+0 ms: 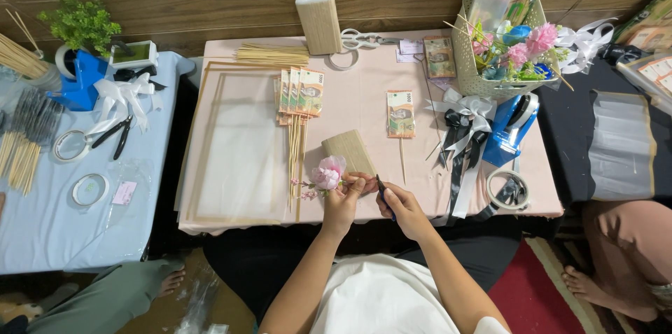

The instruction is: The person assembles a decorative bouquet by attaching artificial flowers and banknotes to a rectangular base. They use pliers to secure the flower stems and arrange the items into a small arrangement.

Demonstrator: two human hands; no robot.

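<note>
Now | left hand (344,201) holds pink flower (327,173) | right hand (400,206) just beside

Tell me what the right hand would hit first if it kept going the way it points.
The right hand points up-left with a dark tool. It would probably first meet the left hand holding the pink artificial flower; depth is unclear.

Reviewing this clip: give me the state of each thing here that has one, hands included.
Left hand: closed on the pink flower.
Right hand: gripping a dark tool.
Banknote on stick: lying flat.
Tape roll: flat, at table edge.
White scissors: closed.
Basket: filled with flowers.
</note>
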